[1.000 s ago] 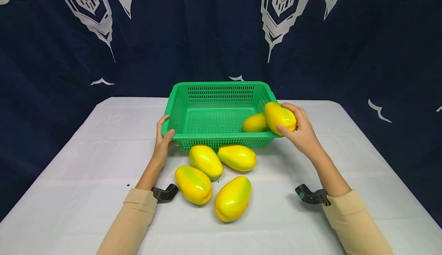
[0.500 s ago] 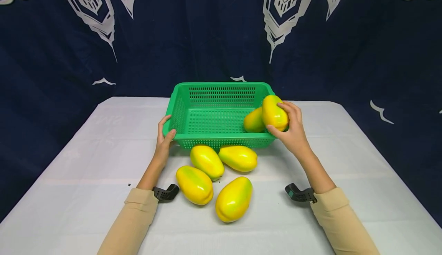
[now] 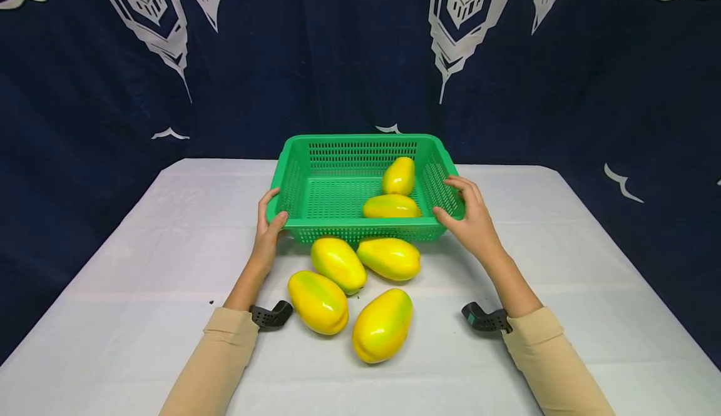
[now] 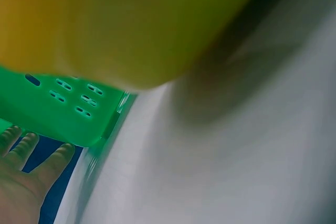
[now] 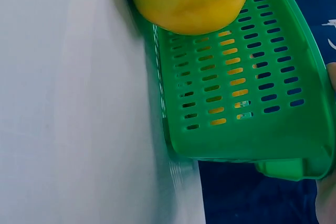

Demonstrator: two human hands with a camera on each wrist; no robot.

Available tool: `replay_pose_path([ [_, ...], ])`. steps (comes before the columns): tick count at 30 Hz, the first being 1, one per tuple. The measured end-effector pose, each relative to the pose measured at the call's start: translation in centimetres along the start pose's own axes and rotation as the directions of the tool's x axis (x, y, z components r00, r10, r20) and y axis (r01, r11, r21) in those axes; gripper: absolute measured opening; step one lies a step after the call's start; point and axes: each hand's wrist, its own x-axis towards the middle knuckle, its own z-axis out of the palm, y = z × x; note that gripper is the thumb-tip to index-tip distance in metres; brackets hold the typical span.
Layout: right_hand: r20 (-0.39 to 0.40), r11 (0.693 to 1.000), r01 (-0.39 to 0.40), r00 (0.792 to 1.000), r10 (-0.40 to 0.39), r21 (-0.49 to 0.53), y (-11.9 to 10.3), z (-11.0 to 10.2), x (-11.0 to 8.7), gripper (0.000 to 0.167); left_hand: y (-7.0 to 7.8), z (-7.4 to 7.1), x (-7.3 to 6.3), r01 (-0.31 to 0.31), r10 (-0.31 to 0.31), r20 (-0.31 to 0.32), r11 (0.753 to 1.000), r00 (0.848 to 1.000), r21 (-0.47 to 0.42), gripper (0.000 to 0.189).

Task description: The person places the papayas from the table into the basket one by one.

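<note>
My left hand holds the left front corner of a green plastic basket, thumb at the rim and fingers along the end wall. Straight fingers show beside that wall in the left wrist view. My right hand is at the basket's right rim, fingers spread and thumb apart, holding no fruit. Inside the basket, one yellow papaya lies toward the back and another papaya lies sideways along the front wall.
Several papayas lie on the white tablecloth before the basket: one papaya and a second papaya near its front wall, others closer to me. A dark blue printed curtain hangs behind the table.
My right hand brought a papaya leftward over the right rim and let it go in the basket. The papayas inside now lie farther left. My left hand stayed at the basket.
</note>
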Motion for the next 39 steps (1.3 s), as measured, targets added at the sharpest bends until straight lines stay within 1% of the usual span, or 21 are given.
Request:
replay_pose_path([
  [8,0.013,1.000,0.002,1.000,-0.002,-0.018,-0.3,-0.3,-0.3,0.054,0.0,0.0,0.0,0.004,-0.004,0.001,1.000,1.000,0.009,0.058],
  [17,0.020,1.000,-0.008,1.000,0.008,0.006,-0.9,-0.8,-0.6,0.055,0.1,0.0,0.0,0.009,-0.009,-0.005,1.000,1.000,0.001,0.057],
  [27,0.032,0.997,0.078,0.996,-0.078,0.016,-2.3,-1.2,-1.5,0.057,0.0,0.0,0.0,0.011,-0.011,-0.004,1.000,1.000,0.006,0.057],
  [36,0.075,0.996,0.088,0.993,-0.089,0.016,-3.9,-1.8,-2.5,0.058,0.0,0.0,0.0,0.007,-0.007,-0.002,1.000,1.000,0.009,0.057],
  [39,0.093,0.995,0.104,0.990,-0.105,0.013,-4.5,-1.9,-3.0,0.059,0.0,-0.1,0.0,0.005,-0.005,0.000,1.000,1.000,0.011,0.057],
])
